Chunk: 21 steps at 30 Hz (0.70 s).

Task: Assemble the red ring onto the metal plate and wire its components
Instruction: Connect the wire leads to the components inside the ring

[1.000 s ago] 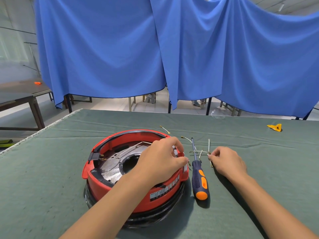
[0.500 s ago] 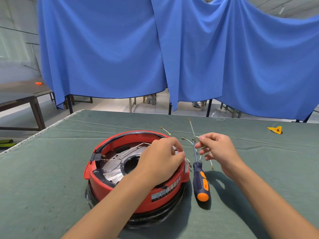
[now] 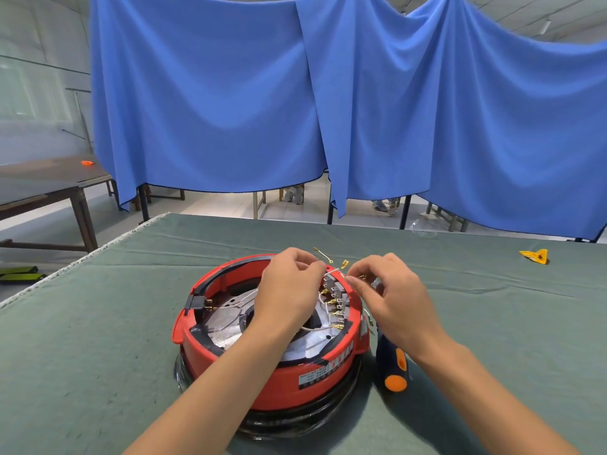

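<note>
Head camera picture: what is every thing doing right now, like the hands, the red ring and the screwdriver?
Left hand: pinches the white wire.
Right hand: pinches the same wire.
White wire: held over the terminals.
Red ring: seated around the metal plate.
Screwdriver: lying on the table, untouched.

1 red ring (image 3: pixel 282 376), 1 screwdriver (image 3: pixel 392 366), 2 hands, 2 blue curtains (image 3: pixel 210 103)

A red ring (image 3: pixel 279 379) sits mid-frame on silver metal plate (image 3: pixel 226 333), over a black base (image 3: pixel 295 421). Gold terminals (image 3: pixel 335 310) line its right side. Lower right — a navy-and-orange screwdriver (image 3: pixel 392 366). The cloth (image 3: pixel 98 356) is dull green; upper frame — plain blue curtains (image 3: pixel 213 93).
</note>
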{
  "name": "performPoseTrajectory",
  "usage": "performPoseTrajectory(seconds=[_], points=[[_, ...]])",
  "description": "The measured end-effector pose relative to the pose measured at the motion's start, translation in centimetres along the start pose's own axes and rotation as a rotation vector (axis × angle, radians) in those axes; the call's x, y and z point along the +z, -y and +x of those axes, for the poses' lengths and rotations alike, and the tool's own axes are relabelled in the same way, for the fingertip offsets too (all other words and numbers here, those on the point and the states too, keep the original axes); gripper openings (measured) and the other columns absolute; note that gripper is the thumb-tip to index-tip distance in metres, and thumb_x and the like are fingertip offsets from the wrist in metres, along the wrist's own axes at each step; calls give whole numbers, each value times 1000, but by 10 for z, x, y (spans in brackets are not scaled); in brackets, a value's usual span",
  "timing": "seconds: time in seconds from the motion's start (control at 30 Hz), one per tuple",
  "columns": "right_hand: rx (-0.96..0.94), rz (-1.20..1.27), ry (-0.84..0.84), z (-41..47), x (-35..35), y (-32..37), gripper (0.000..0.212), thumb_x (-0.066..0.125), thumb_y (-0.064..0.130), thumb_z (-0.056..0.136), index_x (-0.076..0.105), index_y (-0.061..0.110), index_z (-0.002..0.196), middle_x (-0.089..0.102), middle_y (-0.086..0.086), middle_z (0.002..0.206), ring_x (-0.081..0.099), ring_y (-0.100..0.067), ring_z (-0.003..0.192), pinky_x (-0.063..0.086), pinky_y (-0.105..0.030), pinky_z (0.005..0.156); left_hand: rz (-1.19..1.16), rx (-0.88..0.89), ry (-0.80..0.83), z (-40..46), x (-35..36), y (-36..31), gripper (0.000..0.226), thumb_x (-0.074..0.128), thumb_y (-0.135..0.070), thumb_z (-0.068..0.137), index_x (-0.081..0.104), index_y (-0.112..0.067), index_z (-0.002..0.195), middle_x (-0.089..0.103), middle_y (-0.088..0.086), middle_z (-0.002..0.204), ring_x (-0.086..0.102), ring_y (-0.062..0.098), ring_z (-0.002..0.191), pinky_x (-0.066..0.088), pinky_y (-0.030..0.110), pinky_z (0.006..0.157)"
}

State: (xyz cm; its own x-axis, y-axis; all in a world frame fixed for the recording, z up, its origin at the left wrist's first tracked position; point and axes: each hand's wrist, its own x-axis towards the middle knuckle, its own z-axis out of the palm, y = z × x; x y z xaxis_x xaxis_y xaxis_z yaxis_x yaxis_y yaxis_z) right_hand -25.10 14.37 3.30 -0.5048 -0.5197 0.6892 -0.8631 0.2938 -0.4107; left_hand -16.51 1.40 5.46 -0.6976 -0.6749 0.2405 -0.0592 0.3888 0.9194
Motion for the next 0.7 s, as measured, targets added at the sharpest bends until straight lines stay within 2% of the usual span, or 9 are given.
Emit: performPoseTrajectory(seconds=[0.1,0.23,0.33,0.4,0.5,0.57,0.7], points=[[-26,7,-6,-2,1,3,4,69,19,86,67,23,85,54,20,78,49,0,79,46,-27,66,87,40,-21,0,-3,1,8,60,-24,88,65,-24,82,67,-5,84,59,18,93,50,38,83],[-80,12,-13,-4,4,10,3,70,17,85,68,18,85,56,18,78,49,-4,79,48,-31,64,-44,34,130,-2,-3,-1,18,62,-15,87,72,-14,73,70,2,69,62,14,67,49,30,71],[-99,25,-8,-4,5,13,4,70,18,85,67,19,83,60,14,81,52,-11,79,47,-33,63,-107,43,163,-2,-3,-2,19,63,-12,87,72,-17,71,68,-1,61,57,2,52,46,20,57],[-52,69,-10,-5,6,12,5,68,25,87,64,26,86,60,16,84,55,-7,80,46,-27,62,-144,27,153,-2,-4,-1,20,64,-13,88,70,-19,70,67,-3,60,53,0,46,41,12,48],[106,232,-39,-5,7,12,7,60,32,86,58,35,92,62,20,89,59,-3,82,46,-20,63,-192,-11,150,-2,-5,-2,17,63,-13,89,71,-17,74,67,-3,59,52,2,46,39,11,45],[181,313,-55,-4,7,12,16,54,27,79,58,35,92,63,22,89,59,0,80,44,-13,62,-201,-30,143,-1,-5,-2,17,61,-12,90,71,-14,77,67,-3,59,51,2,46,39,12,45],[245,338,-51,-4,7,12,18,50,20,70,63,29,80,66,18,79,61,-2,76,43,-12,60,-193,-41,125,-2,-5,-2,18,60,-13,91,71,-16,76,66,-7,56,51,2,46,39,15,47]])
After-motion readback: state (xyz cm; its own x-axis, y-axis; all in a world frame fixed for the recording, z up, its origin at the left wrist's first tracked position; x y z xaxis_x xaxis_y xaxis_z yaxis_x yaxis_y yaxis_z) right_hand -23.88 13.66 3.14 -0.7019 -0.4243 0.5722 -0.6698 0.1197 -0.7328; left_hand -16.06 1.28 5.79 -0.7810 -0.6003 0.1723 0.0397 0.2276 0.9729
